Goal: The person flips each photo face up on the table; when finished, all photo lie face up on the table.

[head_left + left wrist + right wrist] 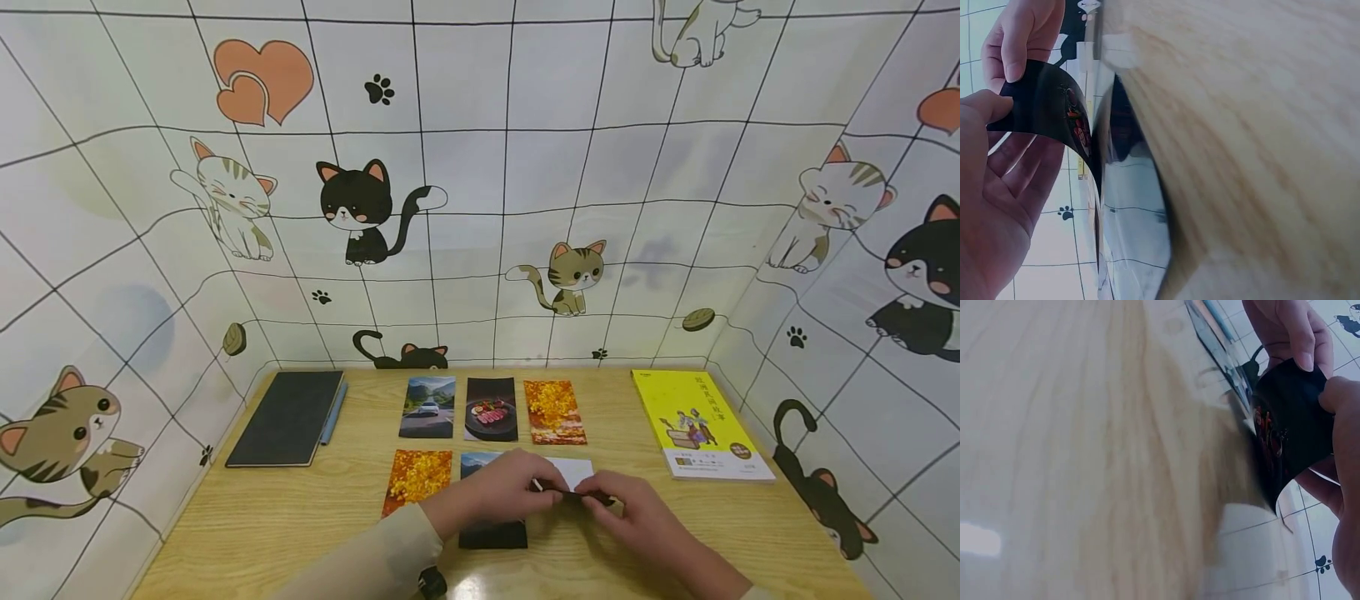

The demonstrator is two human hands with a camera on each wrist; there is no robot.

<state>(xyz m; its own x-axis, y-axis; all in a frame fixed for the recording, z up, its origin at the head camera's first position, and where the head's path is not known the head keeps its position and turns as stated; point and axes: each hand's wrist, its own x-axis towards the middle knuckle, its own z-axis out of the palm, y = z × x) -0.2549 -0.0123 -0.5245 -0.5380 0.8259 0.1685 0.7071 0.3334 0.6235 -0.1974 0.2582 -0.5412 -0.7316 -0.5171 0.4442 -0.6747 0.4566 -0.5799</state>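
Note:
Both hands pinch the near edge of a photo card, the left hand (510, 492) on its left side and the right hand (633, 508) on its right. The photo card (1041, 103) is bent; in both wrist views its dark front shows a food picture. Its white side (573, 468) faces up in the head view. Beneath the left hand and wrist lies a road photo card (491, 535), partly covered. Left of it is an autumn-leaf card (416, 477), its lower corner hidden by the forearm.
Along the back lie a road card (427, 408), a steak-plate card (491, 410) and an autumn-leaf card (555, 412). A black notebook (287, 419) with a blue pen (333, 414) beside it is at left. A yellow book (701, 425) lies at right on the wooden table (255, 533).

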